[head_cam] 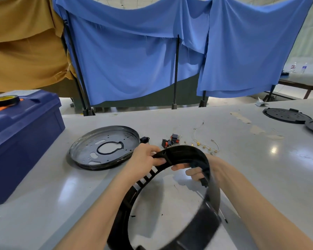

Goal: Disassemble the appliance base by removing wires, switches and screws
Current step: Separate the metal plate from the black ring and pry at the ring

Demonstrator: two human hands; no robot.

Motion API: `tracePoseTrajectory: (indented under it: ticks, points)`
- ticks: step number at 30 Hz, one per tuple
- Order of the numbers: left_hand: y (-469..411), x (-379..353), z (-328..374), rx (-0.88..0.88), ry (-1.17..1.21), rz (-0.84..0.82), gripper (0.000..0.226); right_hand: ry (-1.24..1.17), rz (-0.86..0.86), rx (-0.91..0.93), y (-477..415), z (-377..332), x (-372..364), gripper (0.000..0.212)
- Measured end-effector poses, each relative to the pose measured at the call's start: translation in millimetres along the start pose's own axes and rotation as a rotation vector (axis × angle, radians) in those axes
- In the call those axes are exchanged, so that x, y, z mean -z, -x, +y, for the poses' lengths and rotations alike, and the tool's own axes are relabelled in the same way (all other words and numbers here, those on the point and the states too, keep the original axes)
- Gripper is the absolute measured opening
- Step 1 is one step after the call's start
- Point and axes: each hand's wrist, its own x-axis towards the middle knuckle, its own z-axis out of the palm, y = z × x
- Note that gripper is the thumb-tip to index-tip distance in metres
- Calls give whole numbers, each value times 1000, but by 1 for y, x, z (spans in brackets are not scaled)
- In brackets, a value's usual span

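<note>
I hold a black plastic base ring [181,156] tilted up above the table, its far rim raised. My left hand [145,157] grips the rim's far left part, thumb on the inside. My right hand [197,171] grips the far right part, fingers curled inside the ring. Behind the ring lie three small black switches with red rockers [171,140], a black socket part [144,139] and several thin wires with gold terminals [204,143]. A round metal base plate [105,147] with a keyhole opening lies to the left.
A blue toolbox [20,139] with a roll of black tape [5,101] on its lid stands at the left. Two black round covers [285,115] lie at the far right. Blue and tan cloths hang behind the grey table [260,168].
</note>
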Motion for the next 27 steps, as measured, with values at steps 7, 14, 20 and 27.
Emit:
tracePoseTrajectory:
  ticks: [7,14,20,27]
  points:
    - [3,-8,2,94,428,60,19,78,-196,154,4,2,0,14]
    - [2,-19,-2,167,743,-49,19,-107,-60,204,0,0,-3,30]
    - [1,-26,-10,224,923,-75,18,-79,-38,231,0,2,-7,31]
    - [-1,-16,1,209,661,113,14,-394,139,363,0,-9,-1,21]
